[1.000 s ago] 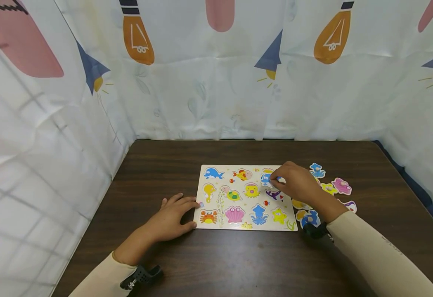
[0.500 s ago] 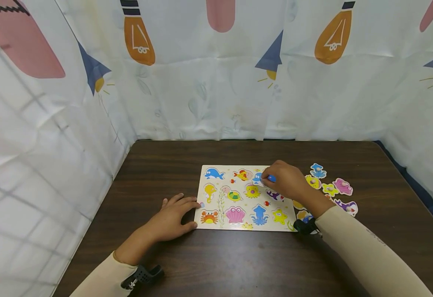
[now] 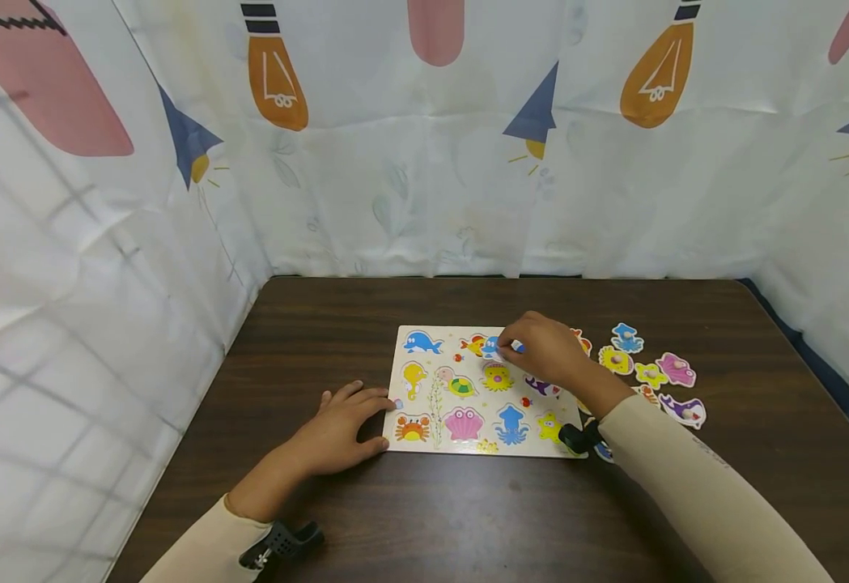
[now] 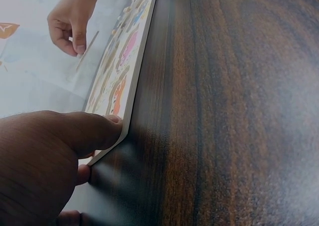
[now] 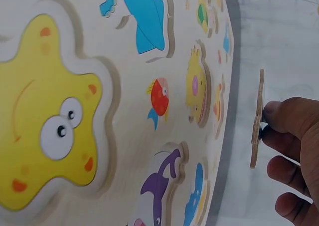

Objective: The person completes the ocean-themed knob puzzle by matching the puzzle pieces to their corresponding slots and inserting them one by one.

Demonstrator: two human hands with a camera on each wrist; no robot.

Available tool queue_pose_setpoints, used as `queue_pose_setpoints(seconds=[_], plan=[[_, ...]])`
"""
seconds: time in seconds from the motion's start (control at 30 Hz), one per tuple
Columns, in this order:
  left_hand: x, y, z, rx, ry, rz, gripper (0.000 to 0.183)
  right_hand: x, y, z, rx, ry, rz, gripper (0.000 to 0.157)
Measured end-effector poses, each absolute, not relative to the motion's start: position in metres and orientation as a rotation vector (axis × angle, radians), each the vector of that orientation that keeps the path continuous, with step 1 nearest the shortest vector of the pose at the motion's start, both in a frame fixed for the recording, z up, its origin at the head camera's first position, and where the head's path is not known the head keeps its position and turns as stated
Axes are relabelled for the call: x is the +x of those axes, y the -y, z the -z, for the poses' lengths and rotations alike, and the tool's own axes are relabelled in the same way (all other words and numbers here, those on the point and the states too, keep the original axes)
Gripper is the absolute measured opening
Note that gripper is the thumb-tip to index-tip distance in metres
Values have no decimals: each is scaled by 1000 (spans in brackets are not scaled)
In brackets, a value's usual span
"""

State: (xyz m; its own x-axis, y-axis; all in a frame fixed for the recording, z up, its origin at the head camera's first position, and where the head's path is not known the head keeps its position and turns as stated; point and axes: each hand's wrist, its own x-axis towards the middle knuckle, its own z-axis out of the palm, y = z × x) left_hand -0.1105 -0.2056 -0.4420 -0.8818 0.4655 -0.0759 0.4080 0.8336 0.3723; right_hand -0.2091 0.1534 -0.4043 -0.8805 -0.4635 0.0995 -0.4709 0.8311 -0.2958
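A white puzzle board (image 3: 493, 401) with sea-animal shapes lies flat on the table. My left hand (image 3: 340, 429) rests at its left edge, fingers spread; in the left wrist view the thumb (image 4: 94, 131) presses the board's near corner. Above the board's upper part, my right hand (image 3: 544, 348) pinches a blue puzzle piece (image 3: 490, 347) between thumb and fingers. That thin piece (image 5: 257, 121) appears edge-on and clear of the board in the right wrist view. Its full outline is hidden by the hand. The printed starfish (image 5: 55, 116) fills that view's left side.
Right of the board lie several loose knobbed pieces: a blue squid (image 3: 627, 338), a yellow round one (image 3: 616, 360), a starfish (image 3: 651, 374), a pink shell (image 3: 676, 369) and a purple dolphin (image 3: 684, 411). The right forearm hides others. A printed curtain (image 3: 424, 186) hangs behind the table (image 3: 322, 324).
My right hand has moved left across the board's top with the blue puzzle piece, from the right corner to beside the red-and-yellow fish. My left hand stays at the board's edge.
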Motion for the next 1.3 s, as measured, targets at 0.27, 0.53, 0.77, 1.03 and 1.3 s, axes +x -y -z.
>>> queue_pose_setpoints(seconds=[0.27, 0.53, 0.77, 1.03, 1.3], plan=[[-110, 206, 444, 679, -2854, -525, 51, -216, -143, 406, 778, 2979, -455, 12], [-111, 206, 444, 672, -2854, -514, 51, -223, -133, 411, 801, 2947, -461, 11], [-110, 205, 443, 674, -2854, -529, 50, -226, -122, 411, 820, 2959, -463, 11], [-109, 206, 442, 671, -2852, -532, 51, -231, -109, 412, 817, 2977, -457, 10], [-110, 206, 443, 665, -2842, -531, 52, -236, -98, 416, 857, 2956, -427, 10]])
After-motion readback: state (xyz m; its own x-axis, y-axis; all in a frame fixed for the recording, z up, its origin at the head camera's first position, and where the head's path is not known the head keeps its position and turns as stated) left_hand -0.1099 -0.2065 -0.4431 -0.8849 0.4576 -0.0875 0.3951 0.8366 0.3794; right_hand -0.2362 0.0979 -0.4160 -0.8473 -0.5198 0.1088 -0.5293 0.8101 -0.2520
